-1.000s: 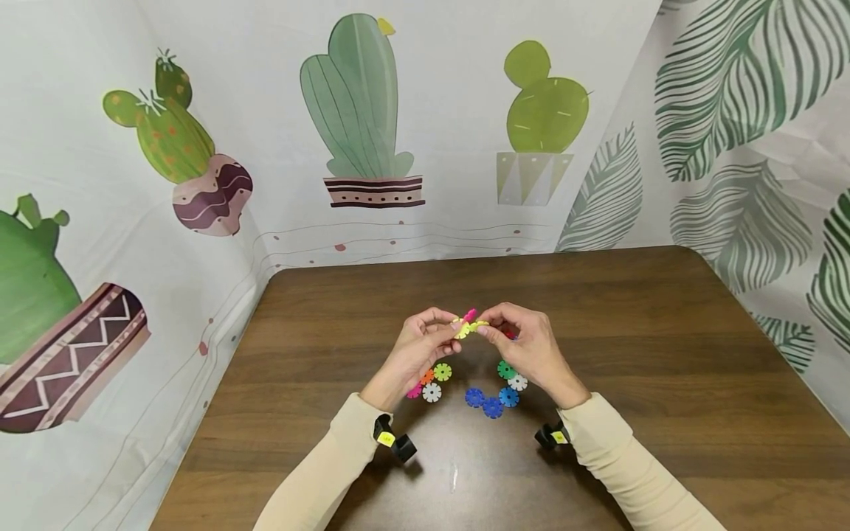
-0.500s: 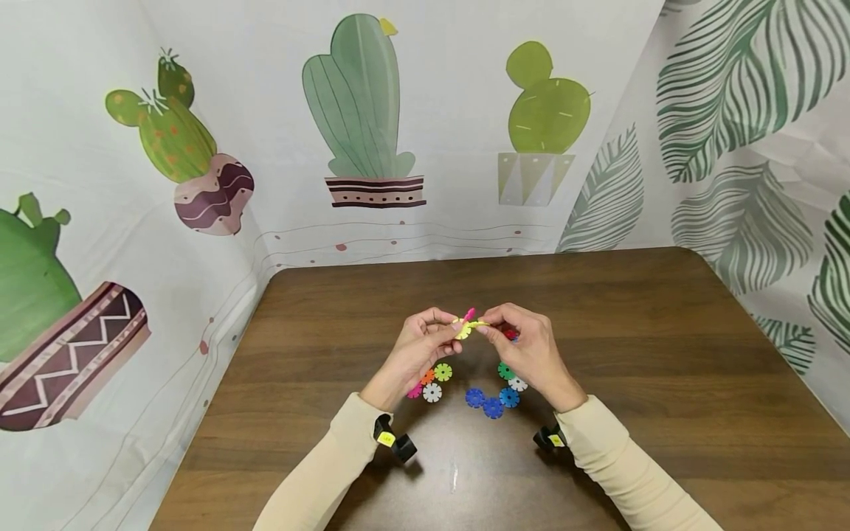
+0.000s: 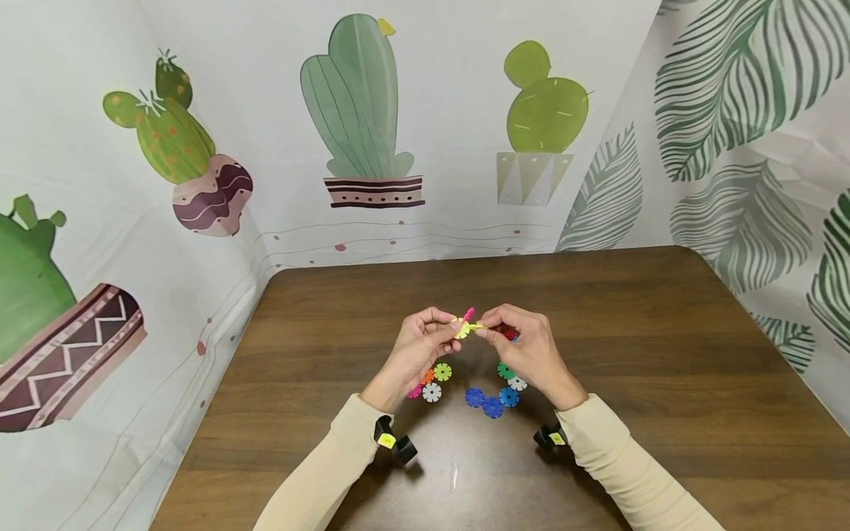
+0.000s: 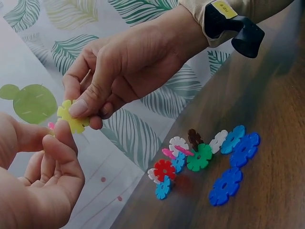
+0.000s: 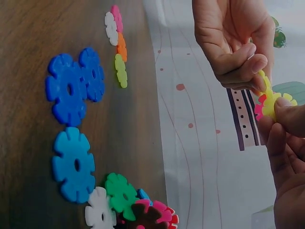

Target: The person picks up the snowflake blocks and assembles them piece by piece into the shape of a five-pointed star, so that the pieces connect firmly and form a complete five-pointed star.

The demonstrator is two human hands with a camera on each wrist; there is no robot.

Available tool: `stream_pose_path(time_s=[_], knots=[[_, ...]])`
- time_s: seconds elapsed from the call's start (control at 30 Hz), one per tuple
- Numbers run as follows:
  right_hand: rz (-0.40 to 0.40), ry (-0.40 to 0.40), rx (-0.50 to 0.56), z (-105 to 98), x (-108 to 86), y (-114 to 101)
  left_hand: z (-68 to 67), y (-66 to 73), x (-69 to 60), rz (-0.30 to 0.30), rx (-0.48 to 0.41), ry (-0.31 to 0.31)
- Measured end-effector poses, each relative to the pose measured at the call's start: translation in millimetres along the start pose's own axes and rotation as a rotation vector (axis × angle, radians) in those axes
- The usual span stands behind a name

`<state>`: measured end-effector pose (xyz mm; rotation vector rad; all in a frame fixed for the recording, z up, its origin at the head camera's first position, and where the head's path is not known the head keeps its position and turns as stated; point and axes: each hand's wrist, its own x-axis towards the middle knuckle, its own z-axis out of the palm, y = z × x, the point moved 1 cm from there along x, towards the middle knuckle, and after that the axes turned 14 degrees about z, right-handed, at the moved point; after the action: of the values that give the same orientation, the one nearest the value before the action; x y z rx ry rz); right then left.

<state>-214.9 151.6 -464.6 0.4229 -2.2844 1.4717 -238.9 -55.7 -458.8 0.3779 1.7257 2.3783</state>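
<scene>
"Where could a hand pass?"
"Over bare tabletop [image 3: 671, 354] at the frame's right."
"What blocks the centre?"
"Left hand [image 3: 418, 346] and right hand [image 3: 526, 343], yellow discs [image 3: 462, 331] bridging them; below lie blue discs [image 3: 492, 408]."

A table [image 3: 664, 354] with dark brown wood grain and rounded far corners carries small, notched, flower-like discs. On the left, a white disc [image 3: 432, 392], pink disc [image 3: 415, 391], orange disc [image 3: 427, 377] and yellow-green disc [image 3: 443, 372] sit close together. Nearer the middle, two dark blue discs [image 3: 492, 408], a lighter blue disc [image 3: 508, 397], another white disc [image 3: 517, 383] and a green disc [image 3: 506, 370] curve towards a multicoloured cluster [image 4: 164, 170].
</scene>
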Motion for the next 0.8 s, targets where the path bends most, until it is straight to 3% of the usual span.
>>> stream_pose_path(time_s=[0.2, 0.53, 0.8], knots=[[0.046, -0.014, 0.023, -0.1, -1.0, 0.6, 1.7, -2.5, -1.3, 0.001, 0.012, -0.022], [0.133, -0.051, 0.161, 3.9, -2.4, 0.2, 8.2, -4.2, -4.8, 0.053, 0.016, -0.018], [0.189, -0.096, 0.062, -5.1, 2.2, -1.9, 6.9, -2.2, -2.4, 0.069, 0.065, -0.033]])
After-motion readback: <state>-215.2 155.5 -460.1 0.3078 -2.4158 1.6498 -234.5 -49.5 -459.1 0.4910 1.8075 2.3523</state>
